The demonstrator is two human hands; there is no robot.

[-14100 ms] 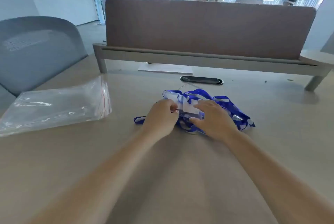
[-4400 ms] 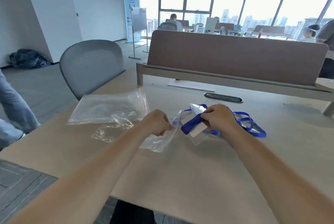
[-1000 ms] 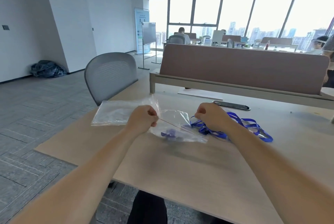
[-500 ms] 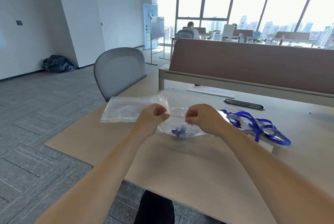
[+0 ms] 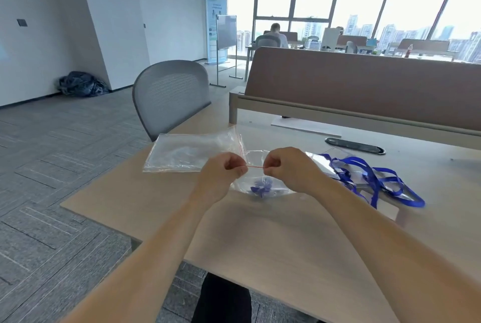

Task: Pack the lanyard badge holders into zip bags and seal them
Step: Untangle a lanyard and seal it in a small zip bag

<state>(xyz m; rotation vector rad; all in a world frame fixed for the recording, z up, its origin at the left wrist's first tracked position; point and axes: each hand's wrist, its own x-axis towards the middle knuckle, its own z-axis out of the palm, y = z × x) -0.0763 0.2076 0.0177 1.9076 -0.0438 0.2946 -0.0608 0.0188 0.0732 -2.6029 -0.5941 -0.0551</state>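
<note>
While hands (image 5: 221, 175) (image 5: 289, 169) pinch it, zip bag (image 5: 260, 187) hangs between.

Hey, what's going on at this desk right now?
A person is packing lanyard badge holders at a desk. The left hand and right hand both pinch the red zip strip of a clear zip bag, apparently pressing it shut. One blue lanyard badge holder is already inside. The loose lanyard badge holders lie on the desk to the right, and the empty zip bags to the left.
</note>
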